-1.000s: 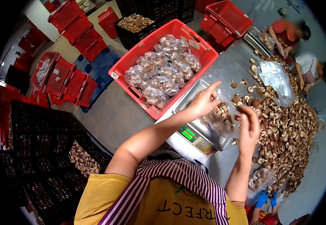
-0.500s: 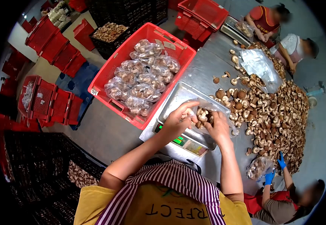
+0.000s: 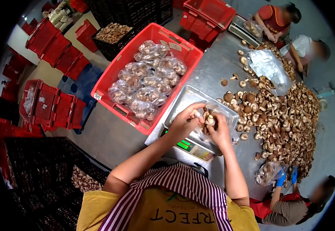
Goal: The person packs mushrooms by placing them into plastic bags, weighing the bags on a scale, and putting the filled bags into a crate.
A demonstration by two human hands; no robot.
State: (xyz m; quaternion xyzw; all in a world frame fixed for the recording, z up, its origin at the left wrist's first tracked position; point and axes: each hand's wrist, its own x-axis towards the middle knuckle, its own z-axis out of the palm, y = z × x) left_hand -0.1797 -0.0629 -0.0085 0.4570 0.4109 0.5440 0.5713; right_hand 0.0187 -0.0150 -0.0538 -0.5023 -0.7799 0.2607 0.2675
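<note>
A clear plastic bag (image 3: 231, 120) with mushrooms (image 3: 210, 121) inside lies over the steel pan of a digital scale (image 3: 188, 96). My left hand (image 3: 186, 121) is closed on the bag's left edge; pale mushroom stems show by its fingertips. From the right, my right hand (image 3: 219, 131) curls its fingers around mushrooms at the bag's mouth, and its fingertips are partly hidden. Green digits glow on the scale's display (image 3: 183, 144), below my hands.
A red crate (image 3: 109, 73) of filled mushroom bags stands left of the scale. Loose mushrooms (image 3: 286, 123) are heaped on the steel table (image 3: 213, 63) at right, under a stack of empty bags (image 3: 267, 69). Blue-gloved hands (image 3: 281, 178) of a co-worker are beside another bag; two people stand at the far side.
My right hand has drawn slightly back and left, bunching the bag and mushrooms closer to my left hand. The co-worker's blue gloves have moved down and closer to their bag.
</note>
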